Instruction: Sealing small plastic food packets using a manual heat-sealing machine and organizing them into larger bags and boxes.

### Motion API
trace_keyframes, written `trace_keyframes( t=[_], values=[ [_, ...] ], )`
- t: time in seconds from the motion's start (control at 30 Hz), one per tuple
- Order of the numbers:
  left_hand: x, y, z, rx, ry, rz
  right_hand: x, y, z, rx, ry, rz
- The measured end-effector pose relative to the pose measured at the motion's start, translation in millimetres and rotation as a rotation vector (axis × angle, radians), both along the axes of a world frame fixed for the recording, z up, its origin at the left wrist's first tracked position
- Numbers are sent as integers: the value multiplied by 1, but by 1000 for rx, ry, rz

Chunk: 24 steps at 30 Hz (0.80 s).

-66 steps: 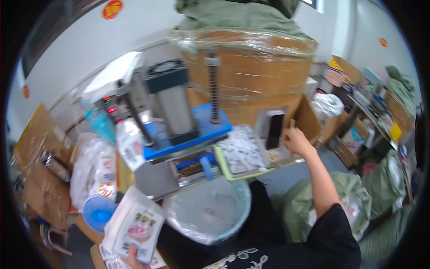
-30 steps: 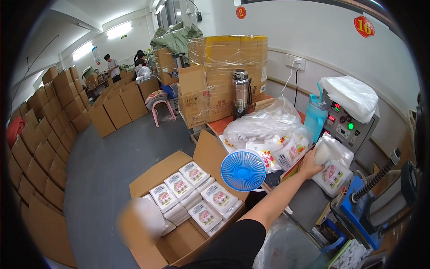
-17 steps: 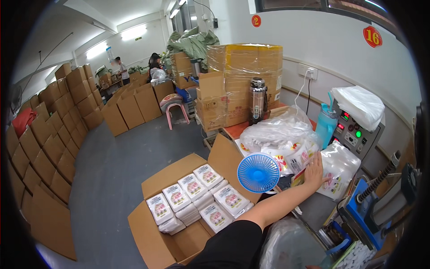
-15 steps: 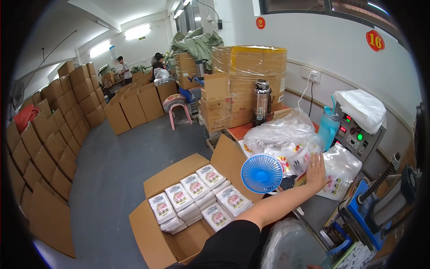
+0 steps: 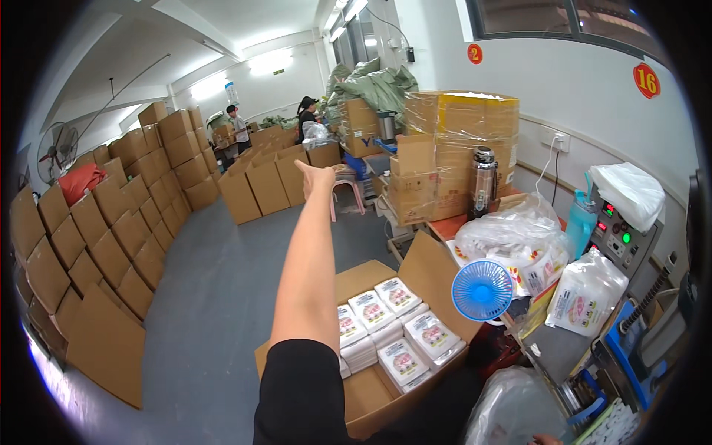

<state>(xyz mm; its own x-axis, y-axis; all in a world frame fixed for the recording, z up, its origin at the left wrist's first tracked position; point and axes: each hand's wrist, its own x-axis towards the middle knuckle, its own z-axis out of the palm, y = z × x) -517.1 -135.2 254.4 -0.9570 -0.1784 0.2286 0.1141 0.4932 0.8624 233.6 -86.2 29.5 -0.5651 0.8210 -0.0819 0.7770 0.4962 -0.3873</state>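
Observation:
My left arm reaches up and forward across the middle of the view, over the grey floor. My left hand (image 5: 317,180) is raised in the air with one finger stretched out to the left; it holds nothing, and the other fingers are partly hidden. Below, beside my forearm, an open cardboard box (image 5: 356,282) holds rows of white printed packets (image 5: 371,310). At the bottom edge, only a bit of my right hand (image 5: 546,440) shows next to a clear plastic bag (image 5: 504,404); its fingers are mostly out of view.
A blue fan (image 5: 482,290), a bag of printed pouches (image 5: 586,293), a thermos (image 5: 483,182) and a teal bottle (image 5: 581,222) stand at the right, by a blue-framed machine (image 5: 630,356). Stacked cartons (image 5: 104,245) line the left. Two people work far back.
My left hand has left the pouches on the right-hand table and swung up and left into the air. The view has turned left, so the box and table appear farther right.

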Motion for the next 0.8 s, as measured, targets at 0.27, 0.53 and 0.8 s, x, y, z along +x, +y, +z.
trace_keyframes(
  t=[0.27,0.53,0.8],
  values=[
    [4,-31,19,22,105,8,-19,8,-20,-273,-139,30],
    [50,-14,14,59,-61,-156,-58,-1,-90,-431,67,179],
    [9,-39,-27,-114,4,-163,-27,2,-158,-253,26,138]
  ],
)
